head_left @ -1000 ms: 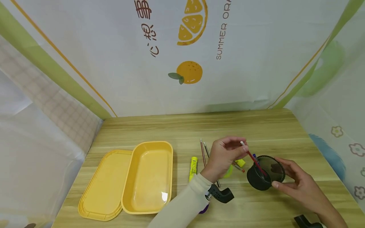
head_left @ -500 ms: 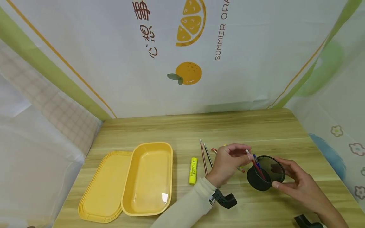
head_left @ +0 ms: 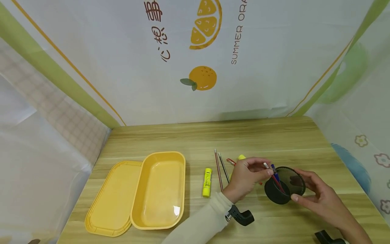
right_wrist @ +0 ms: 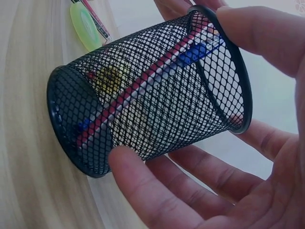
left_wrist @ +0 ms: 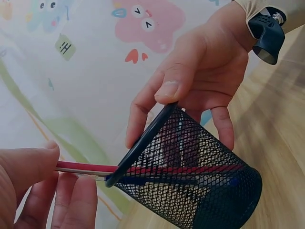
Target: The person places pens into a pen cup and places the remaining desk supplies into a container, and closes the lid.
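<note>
My right hand (head_left: 323, 196) holds a black mesh pen cup (head_left: 275, 195) by its rim, thumb on one side and fingers round the other. The cup is tilted, its mouth towards my left hand (head_left: 248, 174). Between thumb and fingers, that left hand pinches the white-tipped end of a red pencil (left_wrist: 95, 167). Most of the pencil lies inside the cup, its far end near the bottom in the right wrist view. A blue pen (right_wrist: 190, 56) leans in the cup beside the pencil.
Left of the hands stands a yellow box (head_left: 183, 203), with its yellow lid (head_left: 114, 200) against it. A yellow glue stick (head_left: 207, 183), a red pencil (head_left: 218, 169) and a dark pencil (head_left: 223, 167) lie mid-table. A green oval object (right_wrist: 86, 26) shows beyond the cup.
My left hand has moved slightly right and down, sliding the red pencil deeper into the pen cup. The right hand and the cup have stayed in place.
</note>
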The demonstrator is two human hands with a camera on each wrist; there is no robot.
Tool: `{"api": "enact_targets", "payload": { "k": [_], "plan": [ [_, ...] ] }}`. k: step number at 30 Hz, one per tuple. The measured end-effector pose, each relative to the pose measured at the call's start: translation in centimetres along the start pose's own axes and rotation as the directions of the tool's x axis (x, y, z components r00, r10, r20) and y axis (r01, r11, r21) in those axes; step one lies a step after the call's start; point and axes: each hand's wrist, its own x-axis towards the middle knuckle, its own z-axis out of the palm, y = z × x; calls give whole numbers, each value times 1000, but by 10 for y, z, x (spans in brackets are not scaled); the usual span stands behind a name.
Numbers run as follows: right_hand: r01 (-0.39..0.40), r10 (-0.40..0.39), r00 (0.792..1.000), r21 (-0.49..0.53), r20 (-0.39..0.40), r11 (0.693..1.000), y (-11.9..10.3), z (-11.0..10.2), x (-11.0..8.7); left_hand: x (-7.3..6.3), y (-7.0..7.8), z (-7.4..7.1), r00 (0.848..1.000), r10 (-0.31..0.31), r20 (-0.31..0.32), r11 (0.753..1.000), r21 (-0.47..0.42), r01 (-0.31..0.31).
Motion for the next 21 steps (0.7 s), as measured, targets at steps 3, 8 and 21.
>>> {"api": "enact_targets", "payload": {
  "k": [3,8,21],
  "plan": [
    [1,-1,1000,-1,-3,1000,0,0,0,0,1,-3,1000,-4,4,1000,-19,5],
    [-1,1,1000,-5,-11,1000,-1,0,1,-2,6,-10,1000,2,-16,999,-41,-2],
    [-3,3,1000,-18,-16,1000,2,1,0,-6,16,-35,976,-46,-215,999,7,49]
  ]
}}
